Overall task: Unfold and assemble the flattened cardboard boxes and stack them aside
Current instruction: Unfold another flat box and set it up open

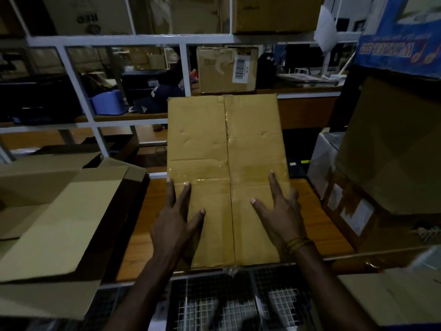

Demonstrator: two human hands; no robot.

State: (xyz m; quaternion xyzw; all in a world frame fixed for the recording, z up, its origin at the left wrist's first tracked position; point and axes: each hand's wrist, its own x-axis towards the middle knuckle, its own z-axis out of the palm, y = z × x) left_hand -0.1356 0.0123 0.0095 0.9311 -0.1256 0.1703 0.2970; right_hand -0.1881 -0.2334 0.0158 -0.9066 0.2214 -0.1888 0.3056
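Nearest the lens, white wire mesh (238, 306), a gridded metal panel below the table edge, blurred. Just above it, two bare forearms reaching forward onto a flattened cardboard box (226, 144): tan corrugated board, rectangular, creased lengthwise down the middle and crosswise near the fingers, with glossy clear tape along the seams and a few small dents in the upper half. Left hand (177, 220) spread, fingers straight and splayed, palm down on the board's near left part, index fingertip at the left edge. Right hand (281, 211) likewise spread and flat on the near right part, outer fingers over the right edge; coiled yellowish thread bracelet (298, 243) around that wrist. Board lying on a brown wood-grain table (148, 223), far end extending beyond the table's back edge. To the left, touching nothing in hand, opened cardboard boxes (55, 211) with smooth pale flaps. To the right, stacked brown cartons (381, 163) bearing white labels, and above them a blue printed box (401, 32). Behind, white metal shelving (186, 68) holding more cartons.
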